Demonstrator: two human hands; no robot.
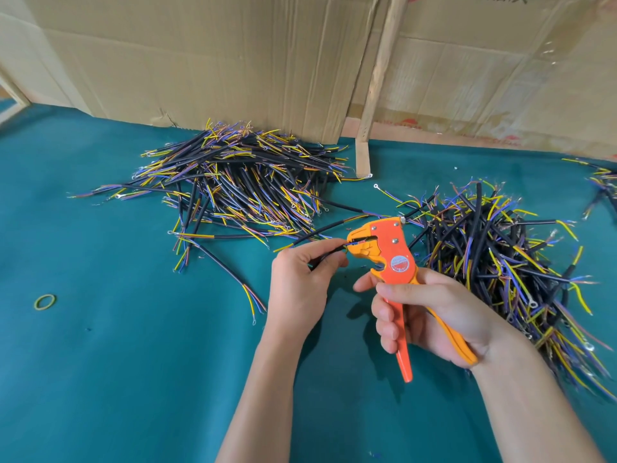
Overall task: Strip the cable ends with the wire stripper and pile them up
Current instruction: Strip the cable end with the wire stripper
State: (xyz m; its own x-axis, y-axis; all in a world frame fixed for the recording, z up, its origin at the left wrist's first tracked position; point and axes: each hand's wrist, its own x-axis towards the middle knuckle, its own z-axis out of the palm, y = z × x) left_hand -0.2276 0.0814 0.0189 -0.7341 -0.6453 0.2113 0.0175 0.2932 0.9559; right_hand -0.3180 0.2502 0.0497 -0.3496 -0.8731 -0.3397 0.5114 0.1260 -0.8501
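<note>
Fingers (389, 324) of right hand (430, 312) grip wire stripper (387, 252); left hand (300, 282) pinches cable (329, 252).

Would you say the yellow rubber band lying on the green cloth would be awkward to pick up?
Probably somewhat: the rubber band lies flat on the cloth, so fingers must pinch its thin edge. It looks light and floppy, unlikely to roll.

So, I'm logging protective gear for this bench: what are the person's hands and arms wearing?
Nothing that shows: the left hand and right hand are bare, without gloves, rings or a watch, and both forearms are uncovered to the bottom of the picture, with no sleeves in view.
</note>
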